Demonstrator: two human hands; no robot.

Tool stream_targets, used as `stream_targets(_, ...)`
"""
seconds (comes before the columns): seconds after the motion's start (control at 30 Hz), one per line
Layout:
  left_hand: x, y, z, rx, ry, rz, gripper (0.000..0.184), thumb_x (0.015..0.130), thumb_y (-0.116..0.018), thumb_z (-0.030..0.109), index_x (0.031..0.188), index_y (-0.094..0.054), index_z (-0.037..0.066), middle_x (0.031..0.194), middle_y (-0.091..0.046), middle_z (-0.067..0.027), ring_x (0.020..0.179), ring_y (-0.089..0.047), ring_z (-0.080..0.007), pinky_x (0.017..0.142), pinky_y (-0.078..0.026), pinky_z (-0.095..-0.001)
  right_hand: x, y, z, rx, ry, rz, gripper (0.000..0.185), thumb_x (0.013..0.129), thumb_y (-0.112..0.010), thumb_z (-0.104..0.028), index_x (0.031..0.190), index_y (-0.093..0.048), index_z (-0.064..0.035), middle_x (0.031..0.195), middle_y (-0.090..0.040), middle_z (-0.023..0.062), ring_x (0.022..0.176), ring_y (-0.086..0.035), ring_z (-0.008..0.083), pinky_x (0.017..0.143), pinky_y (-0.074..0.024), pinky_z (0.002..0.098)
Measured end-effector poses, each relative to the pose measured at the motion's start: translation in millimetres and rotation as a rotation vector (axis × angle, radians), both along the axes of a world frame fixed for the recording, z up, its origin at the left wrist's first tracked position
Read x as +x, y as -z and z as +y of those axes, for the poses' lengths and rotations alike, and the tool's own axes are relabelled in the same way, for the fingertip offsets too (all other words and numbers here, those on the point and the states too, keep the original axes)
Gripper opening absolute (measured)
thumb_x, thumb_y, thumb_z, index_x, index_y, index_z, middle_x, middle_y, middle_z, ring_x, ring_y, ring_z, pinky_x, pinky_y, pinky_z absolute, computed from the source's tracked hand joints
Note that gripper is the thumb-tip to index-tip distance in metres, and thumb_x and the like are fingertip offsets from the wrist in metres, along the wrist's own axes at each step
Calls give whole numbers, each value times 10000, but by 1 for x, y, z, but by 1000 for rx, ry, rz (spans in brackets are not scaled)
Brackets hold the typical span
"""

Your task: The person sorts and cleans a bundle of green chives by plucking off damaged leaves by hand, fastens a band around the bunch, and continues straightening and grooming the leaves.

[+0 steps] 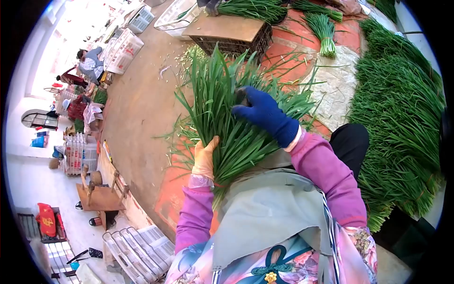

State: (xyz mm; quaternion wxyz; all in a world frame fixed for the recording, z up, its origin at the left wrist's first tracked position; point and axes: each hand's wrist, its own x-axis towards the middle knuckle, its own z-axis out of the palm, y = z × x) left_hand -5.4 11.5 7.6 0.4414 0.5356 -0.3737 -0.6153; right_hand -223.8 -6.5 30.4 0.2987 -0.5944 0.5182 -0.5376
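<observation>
My left hand [204, 160], in a tan-orange glove, is closed around the lower part of a loose bunch of garlic chives [246, 149]. The long flat leaves fan upward and to the right, over my apron [265, 203]. Higher up, among the leaves, is my right hand [266, 112] in a dark blue glove. Its fingers and thumb curl around some of the leaves, and the fingertips are partly hidden. The cut stem ends point down, below my left hand.
A large pile of chives [397, 113] lies along my right. Ahead, a tied bundle [325, 40] rests on orange sheeting, near a board-topped crate [227, 29] bearing more chives. White crates [139, 248] and a wooden stool [100, 196] are at left. Another person [91, 64] works farther off.
</observation>
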Motion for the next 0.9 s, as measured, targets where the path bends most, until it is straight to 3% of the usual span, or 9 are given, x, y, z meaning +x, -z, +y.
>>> stream_targets(0.07,-2,-4,2,28,23,7,254,796,-612,51,1040,-577,-8,940,-623,-55,805,-583,-152,736,-476,-264,-2,-7,-1,373,-216,-132,304,765,-673,-236,935,-561,-10,661,-597,61,531,-558,130,485,-445,258)
stream_targets(0.1,-2,-3,2,21,36,-6,249,798,-606,46,1039,-577,-9,941,-623,-56,805,-585,-154,738,-479,-264,-1,-4,-5,424,-277,-197,281,767,-668,-261,865,-583,-11,570,-569,47,449,-524,118,422,-413,253)
stream_targets(0.33,3,5,0,25,51,19,242,797,-607,45,1035,-586,8,934,-625,-45,797,-584,-147,734,-475,-263,-17,-5,0,589,-378,-189,266,796,-608,-301,786,-616,-35,529,-539,31,439,-502,101,410,-397,232)
stream_targets(0.53,3,13,-1,-24,44,-19,245,790,-626,62,1029,-598,15,922,-629,-34,797,-574,-130,742,-462,-262,-41,9,23,644,-510,-458,219,783,-570,-266,731,-625,-61,493,-491,2,402,-427,88,395,-338,228)
stream_targets(0.6,4,15,-2,-22,47,-27,251,785,-634,67,1028,-600,17,924,-630,-31,796,-568,-124,749,-453,-258,-44,22,33,622,-520,-502,206,777,-567,-244,717,-613,-52,494,-479,-2,405,-421,85,398,-328,224)
stream_targets(0.73,-1,13,-4,-5,-2,-85,243,785,-638,76,1013,-601,-1,919,-630,-46,794,-569,-129,750,-452,-258,-36,35,48,44,-355,-872,211,830,-527,-239,844,-577,-35,528,-488,3,417,-426,81,405,-330,230)
stream_targets(0.8,-4,8,-3,40,-12,-58,236,785,-638,76,1002,-601,-9,903,-633,-52,782,-572,-132,736,-457,-254,-47,14,46,-89,-694,-1464,296,912,-371,-256,785,-543,-51,553,-439,30,365,-350,105,394,-299,235)
stream_targets(0.87,-5,5,-3,59,3,-29,241,786,-639,77,1008,-600,-8,886,-637,-50,770,-575,-132,724,-463,-250,-48,0,46,-105,-624,-1402,244,897,-412,-223,815,-551,-40,610,-501,43,419,-431,114,426,-353,229)
stream_targets(0.9,-4,7,-4,39,15,-34,242,781,-644,72,1005,-604,-7,875,-639,-42,763,-575,-127,722,-465,-247,-47,-6,42,-41,-453,-1057,203,886,-438,-201,859,-554,-37,622,-525,37,464,-476,117,446,-383,234)
